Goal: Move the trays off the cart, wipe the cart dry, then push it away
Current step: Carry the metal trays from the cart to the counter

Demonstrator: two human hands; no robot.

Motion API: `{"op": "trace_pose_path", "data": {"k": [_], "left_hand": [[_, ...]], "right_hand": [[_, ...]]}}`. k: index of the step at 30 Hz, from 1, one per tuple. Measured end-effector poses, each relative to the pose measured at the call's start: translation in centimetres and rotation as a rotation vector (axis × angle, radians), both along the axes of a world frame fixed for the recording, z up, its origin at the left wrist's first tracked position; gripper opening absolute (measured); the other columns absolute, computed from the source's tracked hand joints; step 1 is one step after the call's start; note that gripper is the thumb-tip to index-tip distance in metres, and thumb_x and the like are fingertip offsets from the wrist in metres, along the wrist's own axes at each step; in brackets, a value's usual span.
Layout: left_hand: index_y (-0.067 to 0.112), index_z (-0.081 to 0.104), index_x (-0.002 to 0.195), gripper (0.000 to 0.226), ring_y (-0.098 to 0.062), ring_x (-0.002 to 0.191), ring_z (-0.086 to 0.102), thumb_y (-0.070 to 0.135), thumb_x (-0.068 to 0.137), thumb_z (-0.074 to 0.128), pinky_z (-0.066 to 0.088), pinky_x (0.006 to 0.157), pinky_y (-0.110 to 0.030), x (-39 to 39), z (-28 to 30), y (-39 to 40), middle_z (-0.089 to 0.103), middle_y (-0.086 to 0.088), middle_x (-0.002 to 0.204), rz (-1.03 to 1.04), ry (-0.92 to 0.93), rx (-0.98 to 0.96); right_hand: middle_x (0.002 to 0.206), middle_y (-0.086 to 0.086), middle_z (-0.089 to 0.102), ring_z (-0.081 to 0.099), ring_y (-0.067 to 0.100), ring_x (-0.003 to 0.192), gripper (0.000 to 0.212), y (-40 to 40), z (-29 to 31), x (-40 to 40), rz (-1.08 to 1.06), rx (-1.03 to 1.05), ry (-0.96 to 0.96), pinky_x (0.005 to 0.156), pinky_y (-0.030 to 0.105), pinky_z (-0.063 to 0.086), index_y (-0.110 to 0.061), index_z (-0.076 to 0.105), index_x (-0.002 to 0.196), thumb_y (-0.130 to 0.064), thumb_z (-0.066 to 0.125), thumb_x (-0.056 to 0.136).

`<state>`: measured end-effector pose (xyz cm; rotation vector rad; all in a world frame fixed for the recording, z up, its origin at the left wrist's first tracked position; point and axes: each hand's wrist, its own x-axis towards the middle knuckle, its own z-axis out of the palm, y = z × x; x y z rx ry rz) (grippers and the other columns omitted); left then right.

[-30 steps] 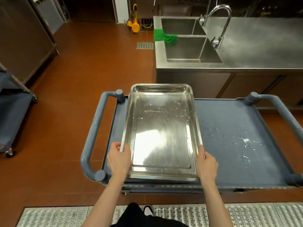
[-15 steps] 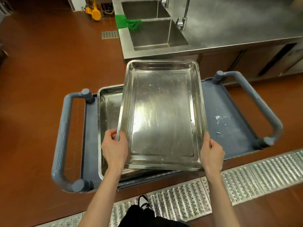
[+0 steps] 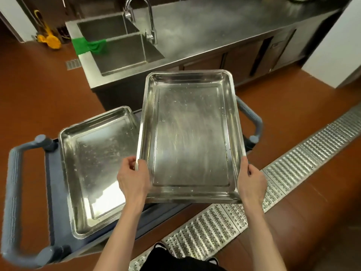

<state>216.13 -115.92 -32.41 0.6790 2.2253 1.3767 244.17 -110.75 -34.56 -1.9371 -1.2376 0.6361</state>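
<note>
Now both hands, left hand (image 3: 131, 179) and right hand (image 3: 252, 181), gripping top tray (image 3: 190, 137) above cart (image 3: 48, 192).

A red-brown floor (image 3: 39, 90) runs under a steel counter (image 3: 224, 22) with a double sink (image 3: 117, 47), a faucet (image 3: 140, 14) and dark cabinets (image 3: 244, 59), a perforated metal grate (image 3: 293, 165) crosses the near floor, and a white wall (image 3: 336, 55) stands right.
</note>
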Motion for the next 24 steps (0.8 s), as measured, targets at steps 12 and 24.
{"op": "trace_pose_path", "data": {"k": [12, 24], "left_hand": [[0.02, 0.062, 0.106, 0.008, -0.007, 0.073, 0.055, 0.017, 0.098, 0.06, 0.042, 0.065, -0.021, 14.5, 1.8, 1.2, 0.064, 0.005, 0.089, -0.296, 0.001, 0.044], [0.018, 0.064, 0.105, 0.012, -0.015, 0.076, 0.061, 0.014, 0.095, 0.059, 0.049, 0.072, -0.031, 27.7, 2.0, 1.4, 0.066, 0.001, 0.087, -0.576, -0.029, 0.043]], "right_hand": [[0.049, 0.005, 0.043, 0.037, 0.02, 0.049, 0.066, -6.6, 1.1, 14.3, -0.303, 0.005, -0.036, 0.054, 0.035, 0.029, -0.014, 0.041, 0.055, -0.053, 0.04, 0.108], [0.054, 0.014, 0.051, 0.047, 0.03, 0.057, 0.067, -14.5, 2.9, 26.0, -0.618, 0.041, -0.006, 0.057, 0.037, 0.037, -0.007, 0.044, 0.057, -0.052, 0.044, 0.106]]}}
